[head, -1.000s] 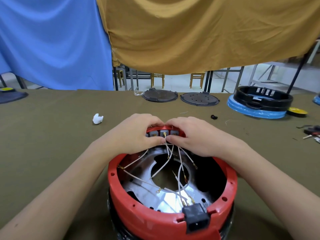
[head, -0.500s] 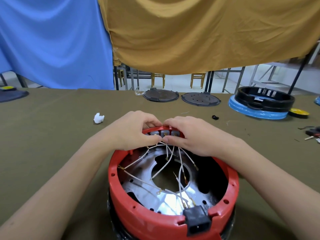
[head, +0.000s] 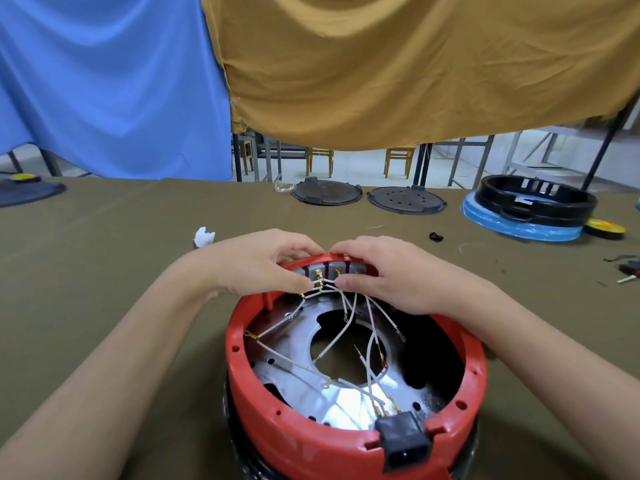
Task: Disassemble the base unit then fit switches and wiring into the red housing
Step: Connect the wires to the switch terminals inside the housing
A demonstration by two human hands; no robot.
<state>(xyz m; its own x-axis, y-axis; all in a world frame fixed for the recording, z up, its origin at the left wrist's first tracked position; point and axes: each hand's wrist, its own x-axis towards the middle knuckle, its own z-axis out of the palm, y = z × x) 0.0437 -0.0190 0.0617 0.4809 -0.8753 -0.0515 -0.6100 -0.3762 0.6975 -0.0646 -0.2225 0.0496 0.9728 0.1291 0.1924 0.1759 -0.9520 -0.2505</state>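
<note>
The round red housing [head: 311,441] stands open side up at the table's near edge. A shiny metal plate [head: 298,344] lies inside it. Grey switches [head: 335,269] sit in a row in the far wall. White wires [head: 349,315] with gold terminals fan out from them across the plate. A black power socket [head: 405,439] is set in the near wall. My left hand [head: 256,263] and my right hand [head: 384,275] both grip the far rim, fingers curled over its outside and thumbs pressing on the switches from inside.
Two dark round plates [head: 327,192] [head: 407,200] lie at the table's far side. A black ring housing [head: 535,202] on a blue disc sits far right beside a yellow cap [head: 604,226]. A white scrap [head: 204,236] lies left; a small black part [head: 435,236] lies right.
Both hands have stayed on the far rim. The thumbs have spread slightly apart, so more of the switch row shows.
</note>
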